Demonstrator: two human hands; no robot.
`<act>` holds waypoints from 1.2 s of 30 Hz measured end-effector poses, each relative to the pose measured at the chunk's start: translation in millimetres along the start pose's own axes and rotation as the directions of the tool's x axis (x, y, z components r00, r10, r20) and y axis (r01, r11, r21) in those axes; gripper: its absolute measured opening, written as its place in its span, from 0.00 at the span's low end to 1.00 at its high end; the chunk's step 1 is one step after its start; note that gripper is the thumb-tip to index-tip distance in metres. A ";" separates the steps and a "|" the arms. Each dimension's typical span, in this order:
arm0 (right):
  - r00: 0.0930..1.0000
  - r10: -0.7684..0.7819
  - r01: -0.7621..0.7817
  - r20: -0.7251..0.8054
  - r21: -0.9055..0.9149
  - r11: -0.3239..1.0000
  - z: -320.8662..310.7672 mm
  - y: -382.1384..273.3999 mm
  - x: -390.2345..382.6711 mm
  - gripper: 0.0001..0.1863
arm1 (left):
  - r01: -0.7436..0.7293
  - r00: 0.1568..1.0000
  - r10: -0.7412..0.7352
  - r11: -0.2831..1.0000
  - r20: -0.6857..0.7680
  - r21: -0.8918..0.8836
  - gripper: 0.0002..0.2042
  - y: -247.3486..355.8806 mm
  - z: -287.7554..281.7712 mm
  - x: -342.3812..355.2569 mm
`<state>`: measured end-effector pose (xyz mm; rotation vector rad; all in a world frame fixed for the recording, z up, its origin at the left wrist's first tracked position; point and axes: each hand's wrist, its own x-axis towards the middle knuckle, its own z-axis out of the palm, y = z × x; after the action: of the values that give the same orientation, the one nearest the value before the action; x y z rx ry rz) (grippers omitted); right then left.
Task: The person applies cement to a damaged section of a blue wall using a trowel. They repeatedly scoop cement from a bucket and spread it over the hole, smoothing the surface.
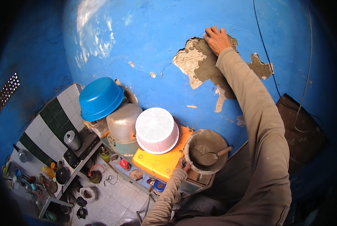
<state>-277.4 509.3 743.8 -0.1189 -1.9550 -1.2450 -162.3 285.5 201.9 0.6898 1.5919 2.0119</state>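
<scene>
My right hand (216, 40) is raised to the blue wall (149, 34), at the top of a broken patch of bare plaster (189, 62). Its fingers are bent in against the surface, and whatever they may hold is hidden beneath them. Grey wet mortar (207, 69) covers part of the patch around and below that hand. Lower down, my left hand (183, 164) grips the near left rim of a round bucket (216, 167). Inside the bucket lie grey mortar and a trowel (209, 154), its wooden handle (225, 151) resting over the right rim.
Left of the bucket, a pink-white strainer basket (158, 130) sits upside down on a yellow lid (149, 164). Beside it are a large metal pot (123, 122) and a blue basin (100, 98). Cables (266, 49) hang at right. A cluttered kitchen counter (78, 164) stands at far left.
</scene>
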 end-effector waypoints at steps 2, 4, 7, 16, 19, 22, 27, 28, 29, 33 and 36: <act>0.999 -0.020 0.021 0.046 -0.027 0.999 -3.1 -2.5 2.1 0.14 | -0.004 1.000 0.005 1.000 -0.007 0.011 0.13 -5.8 -1.3 0.3; 0.997 -0.041 0.041 0.071 0.005 0.999 -5.1 -0.6 3.3 0.11 | 0.021 1.000 -0.021 0.999 -0.014 -0.030 0.14 -11.3 -1.2 0.5; 0.999 0.008 -0.005 -0.033 0.073 0.997 6.8 5.8 -0.2 0.11 | -0.055 0.998 0.058 0.994 -0.022 0.099 0.14 12.2 2.4 -0.8; 0.985 0.166 -0.170 -0.045 -0.110 0.979 11.3 -19.8 34.6 0.10 | -0.019 1.000 0.017 0.996 -0.018 -0.090 0.14 -1.1 1.5 0.8; 0.999 0.043 -0.044 -0.019 -0.057 0.997 15.1 -8.2 22.1 0.07 | -0.018 1.000 0.018 0.997 -0.005 0.075 0.14 30.0 1.2 -5.6; 0.999 -0.022 0.024 -0.031 0.070 0.997 5.6 4.3 18.5 0.08 | -0.047 0.998 0.050 0.993 -0.025 0.112 0.14 12.8 -0.6 -2.9; 0.987 -0.111 0.086 0.114 0.204 0.975 -15.8 -1.4 -36.5 0.06 | 0.005 1.000 -0.006 1.000 -0.017 -0.026 0.15 18.4 4.4 -3.8; 0.947 -0.170 0.094 0.274 0.269 0.959 -26.0 -18.6 -52.8 0.06 | -0.007 0.999 0.008 1.000 -0.036 0.026 0.14 20.0 0.8 -6.6; 0.877 -0.232 0.092 0.420 0.327 0.941 -40.2 -34.2 -70.5 0.06 | -0.009 0.999 0.011 0.999 -0.050 0.042 0.14 19.1 -1.6 -7.9; 0.819 -0.355 0.088 0.451 0.513 0.854 -14.0 -73.1 -176.6 0.05 | -0.022 0.999 0.023 0.999 -0.030 0.035 0.14 24.1 3.8 -4.9; 0.601 -0.374 -0.087 0.706 0.523 0.848 -19.0 -93.4 -241.0 0.08 | -0.044 0.998 0.045 0.999 -0.036 0.026 0.14 21.0 1.1 -6.3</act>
<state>-146.8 523.4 520.4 -0.2758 -3.0963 -0.7378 -158.1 277.9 222.1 0.7075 1.6396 2.0499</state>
